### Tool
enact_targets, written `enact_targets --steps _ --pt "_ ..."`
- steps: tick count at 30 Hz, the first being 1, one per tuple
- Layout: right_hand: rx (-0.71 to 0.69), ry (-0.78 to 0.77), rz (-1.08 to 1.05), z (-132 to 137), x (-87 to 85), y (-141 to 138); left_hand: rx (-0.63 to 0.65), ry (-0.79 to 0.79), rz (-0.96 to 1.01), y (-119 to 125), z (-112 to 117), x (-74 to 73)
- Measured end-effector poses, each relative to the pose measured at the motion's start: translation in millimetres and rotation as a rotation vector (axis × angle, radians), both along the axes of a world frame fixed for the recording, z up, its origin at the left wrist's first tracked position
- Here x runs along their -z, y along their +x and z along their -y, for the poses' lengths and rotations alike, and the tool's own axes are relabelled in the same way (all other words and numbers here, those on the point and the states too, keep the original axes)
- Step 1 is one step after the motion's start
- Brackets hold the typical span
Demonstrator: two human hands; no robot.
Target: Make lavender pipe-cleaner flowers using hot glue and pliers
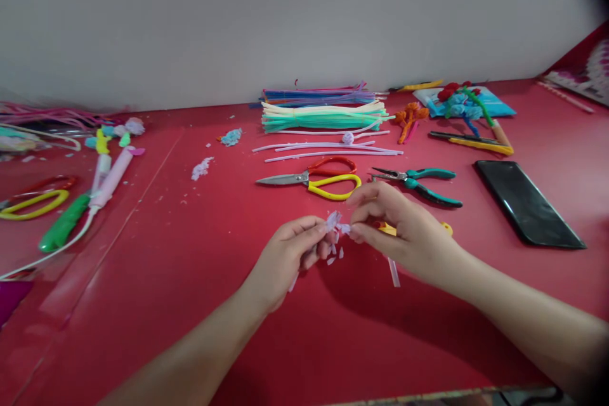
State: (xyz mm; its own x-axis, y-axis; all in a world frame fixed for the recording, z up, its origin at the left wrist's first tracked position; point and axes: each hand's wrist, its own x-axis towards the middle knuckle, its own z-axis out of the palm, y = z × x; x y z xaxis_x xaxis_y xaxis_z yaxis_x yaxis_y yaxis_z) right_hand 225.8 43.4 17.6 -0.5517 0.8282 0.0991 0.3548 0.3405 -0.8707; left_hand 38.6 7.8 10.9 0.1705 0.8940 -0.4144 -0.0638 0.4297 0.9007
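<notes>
My left hand [290, 250] is closed around a lilac pipe cleaner [292, 282], whose end pokes out below the palm. A fluffy lilac tuft [333, 221] shows at the fingertips. My right hand [397, 228] pinches a small lilac piece of fluff [345, 228] right beside that tuft. Loose lilac scraps [332, 260] lie or fall just below the fingers. Scissors [316, 179] with red and yellow handles lie beyond the hands, and teal-handled pliers [419, 183] rest behind my right hand. A yellow object [387, 229] is mostly hidden under my right hand.
Lilac pipe cleaners [333, 153] and a cream-and-green bundle [323, 115] lie at the back. A black phone [528, 203] is at right. Leftward are a pink glue gun [114, 177], green-handled tool [64, 223], more scissors [40, 203] and fluff piles [202, 169]. A wall [285, 19] rises behind.
</notes>
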Motion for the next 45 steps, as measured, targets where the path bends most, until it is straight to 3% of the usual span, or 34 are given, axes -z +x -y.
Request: enact_targets --steps 5,14,22,34,45 --pt "-0.014 0.147 0.098 3.4 -3.3 -0.5 0.066 -0.003 -0.076 2.1 1.5 1.7" --pt "-0.017 0.249 0.205 3.8 2.5 -1.7 0.092 -0.016 -0.103 1.4 1.6 3.1" --pt "0.032 0.375 0.204 4.1 2.0 -0.1 0.125 -0.049 0.006 -1.8 1.9 5.0" --pt "0.083 0.436 0.235 8.2 6.5 -1.5 0.126 -0.058 0.094 -1.9 2.4 5.0" --pt "0.11 0.303 0.221 10.2 5.8 -3.4 0.12 -0.054 0.094 -0.4 2.6 6.2"
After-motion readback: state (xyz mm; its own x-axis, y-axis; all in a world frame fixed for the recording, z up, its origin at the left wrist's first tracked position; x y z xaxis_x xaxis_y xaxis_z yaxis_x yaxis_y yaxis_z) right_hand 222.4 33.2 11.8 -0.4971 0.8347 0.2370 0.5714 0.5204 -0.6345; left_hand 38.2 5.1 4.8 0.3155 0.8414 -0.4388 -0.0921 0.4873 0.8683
